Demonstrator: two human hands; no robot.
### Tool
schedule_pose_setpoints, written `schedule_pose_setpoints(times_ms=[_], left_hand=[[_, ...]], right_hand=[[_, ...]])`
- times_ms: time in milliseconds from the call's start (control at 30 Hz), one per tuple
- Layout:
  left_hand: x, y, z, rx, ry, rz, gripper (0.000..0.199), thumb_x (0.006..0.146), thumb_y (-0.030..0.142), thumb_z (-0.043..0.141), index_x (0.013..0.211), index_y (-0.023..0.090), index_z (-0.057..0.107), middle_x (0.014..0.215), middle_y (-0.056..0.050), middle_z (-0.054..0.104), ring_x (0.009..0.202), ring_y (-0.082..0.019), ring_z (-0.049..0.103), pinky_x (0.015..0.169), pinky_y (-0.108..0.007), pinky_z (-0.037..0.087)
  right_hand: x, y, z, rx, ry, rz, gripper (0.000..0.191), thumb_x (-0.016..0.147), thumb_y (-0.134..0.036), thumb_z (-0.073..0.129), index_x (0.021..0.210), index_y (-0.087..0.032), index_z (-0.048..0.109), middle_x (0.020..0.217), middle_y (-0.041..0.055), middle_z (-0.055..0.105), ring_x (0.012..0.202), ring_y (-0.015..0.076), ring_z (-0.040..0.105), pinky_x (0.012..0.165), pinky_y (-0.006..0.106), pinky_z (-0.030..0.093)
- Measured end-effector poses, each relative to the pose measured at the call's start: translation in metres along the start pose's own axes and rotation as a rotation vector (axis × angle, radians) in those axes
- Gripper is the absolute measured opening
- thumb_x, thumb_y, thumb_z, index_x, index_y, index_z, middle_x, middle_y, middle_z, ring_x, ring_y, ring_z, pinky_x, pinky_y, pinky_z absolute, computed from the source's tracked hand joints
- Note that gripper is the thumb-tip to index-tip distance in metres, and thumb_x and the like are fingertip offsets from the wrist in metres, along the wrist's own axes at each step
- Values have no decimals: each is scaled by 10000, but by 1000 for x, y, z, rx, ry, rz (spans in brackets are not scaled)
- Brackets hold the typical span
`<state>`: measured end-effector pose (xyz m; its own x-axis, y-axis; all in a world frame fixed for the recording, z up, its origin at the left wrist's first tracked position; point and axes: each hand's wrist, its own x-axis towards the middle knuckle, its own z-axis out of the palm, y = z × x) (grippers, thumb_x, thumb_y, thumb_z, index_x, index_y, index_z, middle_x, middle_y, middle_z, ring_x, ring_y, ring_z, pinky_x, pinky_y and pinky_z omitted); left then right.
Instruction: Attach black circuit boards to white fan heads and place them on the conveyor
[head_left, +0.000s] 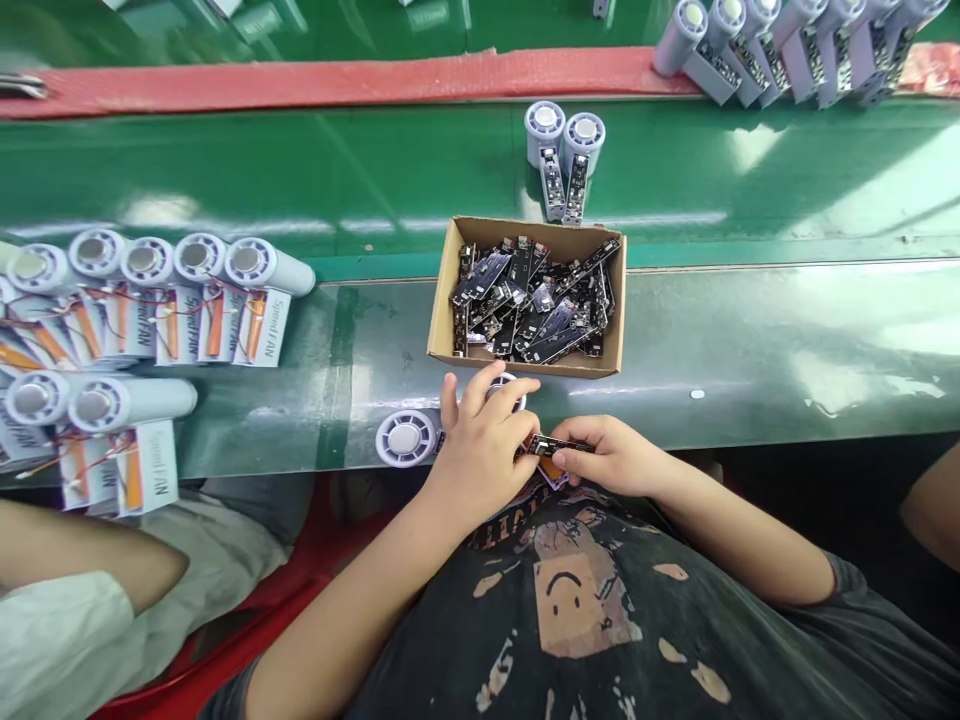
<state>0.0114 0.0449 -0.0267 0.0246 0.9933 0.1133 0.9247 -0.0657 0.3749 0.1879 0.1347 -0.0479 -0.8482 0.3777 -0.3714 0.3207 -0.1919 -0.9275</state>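
Observation:
My right hand (611, 455) pinches a narrow black circuit board (555, 445) between thumb and fingers, close to my chest. My left hand (484, 445) reaches over a small grey fan (516, 388), its thumb and index finger closed near the board's left end. The outer fingers are raised and apart. Most of this fan is hidden beneath the hand; an orange and purple part (555, 472) shows under the board. Left of my hand, another round grey fan head (406, 438) rests at the table edge. A cardboard box (442, 300) full of loose black circuit boards (551, 300) stands just beyond.
Two fans (565, 135) with exposed boards stand behind the box. Several more (795, 45) line the red strip (337, 85) at far right. At left, fans (262, 270) lie in rows with orange batteries and wires. A person's arm (82, 550) is at lower left.

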Motion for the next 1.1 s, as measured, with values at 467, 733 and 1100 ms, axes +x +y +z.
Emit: schedule_pose_setpoints(times_ms=[467,733,1100], left_hand=[[-17,6,-4,264,153,-2,137,956,178,534,947,161,669,723,-11,683,670,-191,591,642,-352,382],[-38,1,-7,396,73,107,299,905,111,574,1199,122,629,973,-68,711,794,-218,575,687,-356,428],[-17,16,-3,537,-21,130,183,904,74,501,929,121,676,756,-63,593,701,-235,513,615,-386,358]], right_hand=[[8,-5,4,-345,173,-18,207,870,-228,559,672,-181,599,691,-11,556,692,135,522,671,279,399],[11,-2,3,-349,169,-23,231,893,-259,533,682,-187,590,691,-12,533,685,138,506,655,279,382],[15,-7,9,-431,240,1,243,896,-235,542,658,-189,563,692,-9,545,684,133,497,646,266,366]])
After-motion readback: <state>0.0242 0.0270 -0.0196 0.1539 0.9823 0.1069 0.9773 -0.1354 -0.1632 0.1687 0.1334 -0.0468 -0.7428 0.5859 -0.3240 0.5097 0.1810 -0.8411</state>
